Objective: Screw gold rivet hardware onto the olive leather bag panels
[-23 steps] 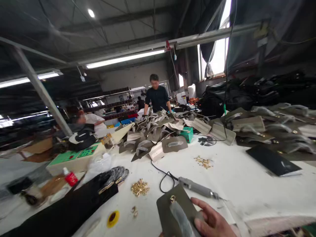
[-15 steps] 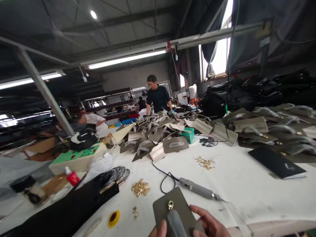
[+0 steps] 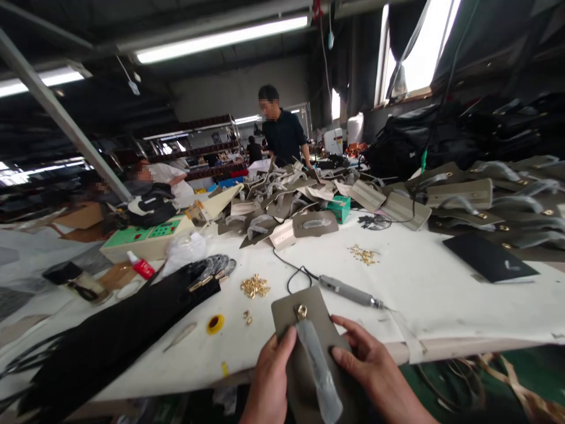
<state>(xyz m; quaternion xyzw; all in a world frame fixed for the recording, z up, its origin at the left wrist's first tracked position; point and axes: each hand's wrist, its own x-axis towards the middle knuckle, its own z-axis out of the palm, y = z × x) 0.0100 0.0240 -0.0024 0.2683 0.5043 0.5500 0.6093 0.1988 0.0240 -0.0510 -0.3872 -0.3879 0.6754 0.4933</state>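
Between my two hands is a grey-brown bag panel (image 3: 289, 312), its upper end tilted up over the table's front edge. A plastic-wrapped handle (image 3: 318, 368) runs down its middle from a gold ring fitting (image 3: 302, 311). My left hand (image 3: 272, 371) grips the panel's left edge, thumb on top. On the right edge, my right hand (image 3: 368, 359) holds it with the thumb on the face and fingers at the side. Just beyond the panel lies a grey electric screwdriver (image 3: 351, 291) with a cable. Piles of small gold fittings (image 3: 255, 286) and a yellow ring-shaped roll (image 3: 215, 324) lie to the left.
Similar panels are heaped at the back (image 3: 286, 200) and stacked on the right (image 3: 468, 200). A black folder (image 3: 489, 257) lies at right, black straps (image 3: 132, 318) at left. Beside a green-topped machine (image 3: 145, 235) is a red bottle (image 3: 140, 265). A co-worker (image 3: 285, 132) stands behind the heap.
The camera view has tilted down, so the table sits higher in the picture and more of my hands shows. Both hands still hold the panel.
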